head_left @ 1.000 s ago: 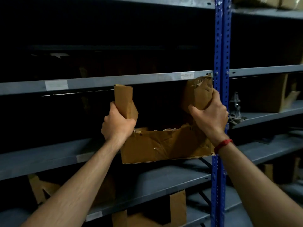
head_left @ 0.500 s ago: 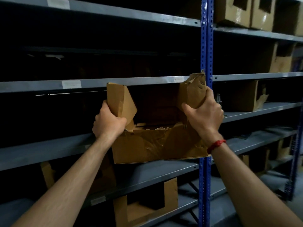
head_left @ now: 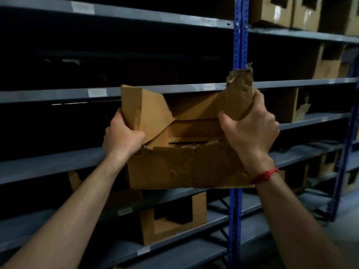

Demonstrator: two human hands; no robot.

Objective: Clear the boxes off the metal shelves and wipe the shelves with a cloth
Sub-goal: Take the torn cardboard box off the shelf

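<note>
Now, the torn cardboard box (head_left: 184,167) is up in the air, just left of the blue post (head_left: 240,35), with its right end crossing in front of that post. It sits clear of the grey shelf (head_left: 58,164) running left from the post, so it looks lifted free.

The left hand (head_left: 122,134) is curled tight round the tall left flap. The right hand (head_left: 250,133), a red thread (head_left: 265,175) at its wrist, crushes the ragged right flap in a fist, right against the post line.

Why the flaps? The front wall is cut low and badly creased, so the tall side panels are the only real handles. One hand at each end keeps this floppy thing level.

Inside it is dim, perhaps a few scraps, but I cannot say for sure.

There is plenty left to clear. A cut-front box (head_left: 174,218) sits low and left of the post, another box (head_left: 287,107) sits just right of it, and more boxes (head_left: 272,12) sit high to its right. No cloth is in sight, so I judge this to be the clearing stage, with wiping yet to come.
</note>
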